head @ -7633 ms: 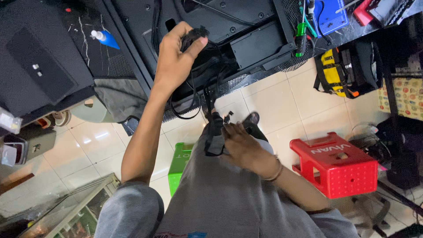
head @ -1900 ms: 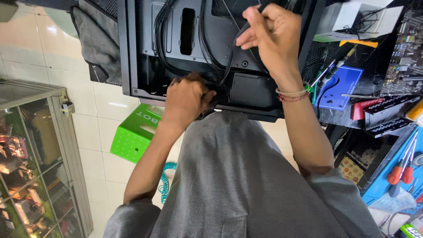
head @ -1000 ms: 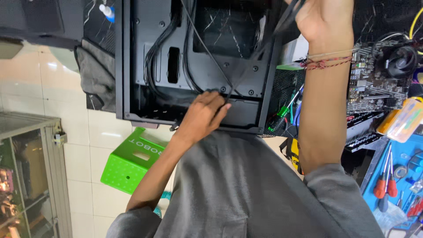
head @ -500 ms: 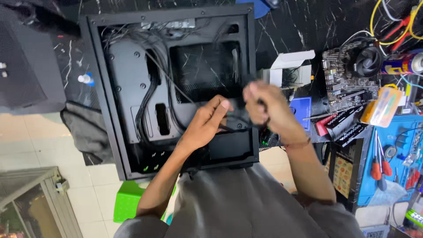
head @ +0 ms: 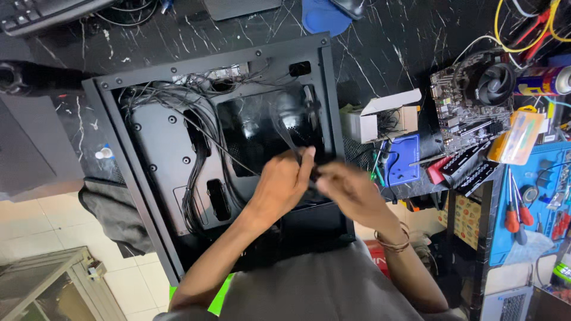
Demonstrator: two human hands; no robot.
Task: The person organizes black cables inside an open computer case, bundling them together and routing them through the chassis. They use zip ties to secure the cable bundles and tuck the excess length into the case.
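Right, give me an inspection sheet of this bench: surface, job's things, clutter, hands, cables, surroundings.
Surface: black marble-patterned bench top.
Job's things: open black computer case lying flat; both hands pinch a thin black cable over it.
Clutter: motherboard with cooler fan, open white box, screwdrivers.
Hands: left hand and right hand meet, blurred.
Cables: black bundle inside case; yellow wire on the bench.
Surroundings: tiled floor, glass cabinet.
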